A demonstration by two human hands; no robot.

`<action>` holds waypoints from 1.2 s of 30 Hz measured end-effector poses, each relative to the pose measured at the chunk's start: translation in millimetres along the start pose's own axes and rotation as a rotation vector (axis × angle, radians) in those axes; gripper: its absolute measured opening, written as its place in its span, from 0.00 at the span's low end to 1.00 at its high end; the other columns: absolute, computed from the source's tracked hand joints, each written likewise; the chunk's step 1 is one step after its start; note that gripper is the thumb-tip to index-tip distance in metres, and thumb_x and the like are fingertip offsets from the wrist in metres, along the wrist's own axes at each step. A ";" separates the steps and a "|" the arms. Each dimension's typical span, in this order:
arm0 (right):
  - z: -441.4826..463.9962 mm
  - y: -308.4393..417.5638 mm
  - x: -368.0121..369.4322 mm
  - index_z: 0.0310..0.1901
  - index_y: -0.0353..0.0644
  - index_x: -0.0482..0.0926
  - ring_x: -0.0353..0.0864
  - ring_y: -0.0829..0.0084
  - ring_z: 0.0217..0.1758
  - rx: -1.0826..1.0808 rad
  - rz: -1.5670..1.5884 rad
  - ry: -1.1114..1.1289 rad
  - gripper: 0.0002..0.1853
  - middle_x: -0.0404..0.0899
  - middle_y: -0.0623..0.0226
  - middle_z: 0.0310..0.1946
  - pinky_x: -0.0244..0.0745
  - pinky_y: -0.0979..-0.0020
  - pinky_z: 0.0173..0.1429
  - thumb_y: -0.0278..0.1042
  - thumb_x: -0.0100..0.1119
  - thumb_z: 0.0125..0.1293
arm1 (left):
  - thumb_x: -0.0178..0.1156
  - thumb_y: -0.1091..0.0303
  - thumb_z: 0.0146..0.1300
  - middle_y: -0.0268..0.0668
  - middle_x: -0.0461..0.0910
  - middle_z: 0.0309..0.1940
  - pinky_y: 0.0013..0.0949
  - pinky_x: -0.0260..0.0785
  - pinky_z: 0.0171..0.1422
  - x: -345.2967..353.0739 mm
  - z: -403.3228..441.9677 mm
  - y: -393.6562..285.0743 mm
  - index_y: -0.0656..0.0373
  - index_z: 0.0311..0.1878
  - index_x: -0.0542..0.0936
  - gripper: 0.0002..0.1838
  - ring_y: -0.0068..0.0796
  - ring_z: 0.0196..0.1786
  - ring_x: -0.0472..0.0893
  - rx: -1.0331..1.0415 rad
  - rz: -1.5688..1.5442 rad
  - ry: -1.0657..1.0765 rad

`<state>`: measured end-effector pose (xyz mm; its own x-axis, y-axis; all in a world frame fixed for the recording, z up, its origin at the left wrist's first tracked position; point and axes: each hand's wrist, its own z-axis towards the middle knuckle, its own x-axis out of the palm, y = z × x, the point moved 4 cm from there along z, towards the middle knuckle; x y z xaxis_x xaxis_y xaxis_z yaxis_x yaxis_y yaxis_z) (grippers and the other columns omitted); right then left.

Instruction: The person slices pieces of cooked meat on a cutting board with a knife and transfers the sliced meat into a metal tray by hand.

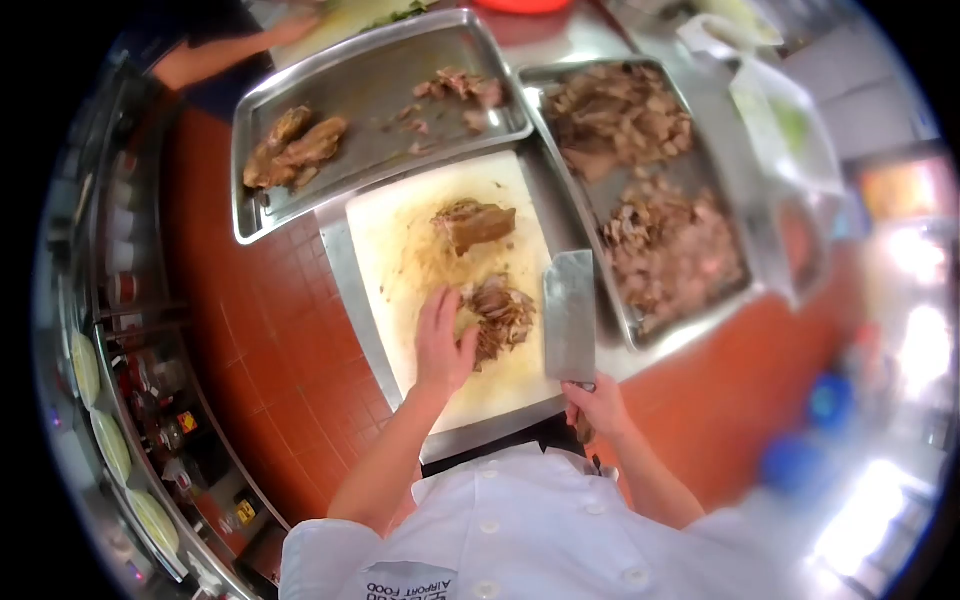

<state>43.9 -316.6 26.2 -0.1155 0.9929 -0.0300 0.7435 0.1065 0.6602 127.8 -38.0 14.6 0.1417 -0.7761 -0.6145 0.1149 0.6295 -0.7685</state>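
On the white cutting board [400,290] lies a pile of chopped meat [503,315], with a larger uncut piece of meat [475,226] above it. My left hand [443,343] rests at the left edge of the pile, its fingers extended and touching or just over the meat. My right hand [597,405] is wrapped round the handle of a cleaver [569,315]. The cleaver's broad blade points away from me along the board's right edge, apart from the chopped meat.
Behind the board a metal tray [375,165] holds meat pieces. A second tray [617,325] on the right holds two heaps of cut meat. At the upper left, a co-worker's forearm [215,60] reaches towards another board with greens. Shelves [225,480] stand left.
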 end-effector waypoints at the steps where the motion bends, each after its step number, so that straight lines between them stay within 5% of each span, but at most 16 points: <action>1: 2.3 -4.7 1.5 0.43 0.35 0.81 0.81 0.73 0.21 0.011 0.051 0.022 0.10 0.80 0.67 0.23 0.76 0.68 0.27 0.35 0.64 0.74 | 0.75 0.66 0.57 0.52 0.74 0.71 0.53 0.68 0.76 8.0 8.7 -9.8 0.58 0.70 0.77 0.36 0.55 0.72 0.73 0.078 0.034 0.035; 8: 15.1 -14.0 34.3 0.42 0.36 0.80 0.81 0.71 0.21 0.059 0.123 0.151 0.08 0.79 0.65 0.23 0.77 0.68 0.27 0.32 0.64 0.73 | 0.76 0.53 0.57 0.54 0.71 0.76 0.64 0.53 0.83 33.5 20.9 -33.5 0.58 0.67 0.82 0.35 0.59 0.77 0.69 0.297 0.080 0.271; 19: 12.5 10.6 84.5 0.37 0.37 0.79 0.80 0.73 0.19 0.019 -0.068 0.329 0.10 0.78 0.66 0.19 0.75 0.68 0.27 0.34 0.63 0.72 | 0.72 0.72 0.59 0.52 0.73 0.74 0.48 0.66 0.79 37.0 -7.7 -30.7 0.62 0.67 0.81 0.30 0.53 0.75 0.73 -0.128 -0.177 -0.094; 22: 7.0 12.3 72.9 0.40 0.35 0.78 0.78 0.72 0.18 -0.025 0.010 0.330 0.08 0.78 0.65 0.20 0.74 0.66 0.26 0.32 0.61 0.72 | 0.72 0.73 0.59 0.51 0.73 0.74 0.47 0.66 0.79 49.3 7.0 -56.6 0.63 0.66 0.81 0.29 0.51 0.75 0.73 -0.069 -0.172 -0.079; 30: -35.3 90.4 -78.0 0.53 0.35 0.83 0.81 0.72 0.21 -0.202 0.028 -0.222 0.15 0.82 0.64 0.24 0.79 0.64 0.29 0.35 0.66 0.71 | 0.70 0.71 0.63 0.50 0.73 0.75 0.46 0.65 0.80 149.5 104.3 -212.9 0.62 0.69 0.78 0.29 0.50 0.77 0.72 0.194 -0.416 0.063; 36: -45.5 97.3 -172.7 0.51 0.32 0.83 0.87 0.50 0.35 -0.225 -0.431 -0.803 0.15 0.85 0.47 0.30 0.80 0.56 0.42 0.35 0.66 0.69 | 0.68 0.72 0.66 0.50 0.74 0.74 0.48 0.62 0.84 151.0 135.5 -202.8 0.63 0.70 0.77 0.28 0.49 0.77 0.72 0.116 -0.239 0.194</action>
<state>106.2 -480.2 129.8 0.2004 0.6195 -0.7590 0.5876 0.5439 0.5990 259.2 -277.6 101.8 -0.0916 -0.8881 -0.4505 0.2355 0.4202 -0.8763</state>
